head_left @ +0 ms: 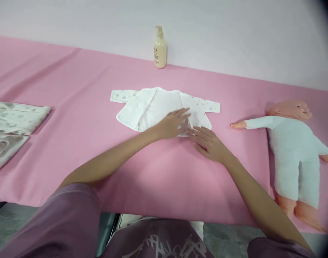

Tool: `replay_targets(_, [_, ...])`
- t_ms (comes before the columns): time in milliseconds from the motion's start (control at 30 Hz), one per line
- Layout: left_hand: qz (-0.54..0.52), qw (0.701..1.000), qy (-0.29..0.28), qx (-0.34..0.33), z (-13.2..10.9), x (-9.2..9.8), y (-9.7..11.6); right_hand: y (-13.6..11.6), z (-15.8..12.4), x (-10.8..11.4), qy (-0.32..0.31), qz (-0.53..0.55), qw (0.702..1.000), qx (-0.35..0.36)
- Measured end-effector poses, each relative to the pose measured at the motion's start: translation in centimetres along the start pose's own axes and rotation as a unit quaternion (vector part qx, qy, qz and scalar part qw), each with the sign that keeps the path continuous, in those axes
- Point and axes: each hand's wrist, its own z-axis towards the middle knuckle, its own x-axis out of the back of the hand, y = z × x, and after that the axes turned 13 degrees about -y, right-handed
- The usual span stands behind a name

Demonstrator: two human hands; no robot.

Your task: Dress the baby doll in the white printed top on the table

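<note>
A small white baby top (153,105) lies spread open on the pink cloth (80,118), sleeves out to both sides. My left hand (173,123) lies flat on its lower front panel, fingers stretched out. My right hand (208,143) rests flat beside it, fingertips touching the garment's lower right hem, palm on the pink cloth. Neither hand grips anything.
A baby doll in a pale blue suit (293,150) lies at the right. A cream pump bottle (160,48) stands at the back against the wall. Folded patterned baby clothes (14,118) sit at the left edge, another piece (2,150) below them.
</note>
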Motion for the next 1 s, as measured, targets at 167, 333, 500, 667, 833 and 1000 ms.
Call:
replay_targets(167, [0.017,0.999,-0.021,-0.047,-9.8,-2.7,1.3,0.7,-0.1,-0.5,0.032,0.006,0.999,0.021])
replay_targets(333, [0.057,0.993,0.067,-0.079,-13.6,-1.6,-0.9,0.4,0.1,-0.3,0.056,-0.001,0.998,0.035])
replay_targets(500, [0.106,0.982,0.155,0.009,-14.4,0.4,-2.6,0.1,0.1,0.0,0.058,-0.002,0.998,0.019])
replay_targets(667, [0.166,0.973,0.119,0.105,-14.9,1.1,-3.6,0.2,0.0,-0.1,0.046,0.003,0.999,0.003])
replay_targets(833, [0.186,0.966,0.081,0.158,-14.8,1.7,-2.8,0.1,0.0,-0.2,0.044,0.029,0.999,-0.009])
replay_targets(1000, [0.197,0.96,0.063,0.189,-15.0,2.6,-3.1,0.0,0.1,0.0,0.041,0.054,0.997,-0.021])
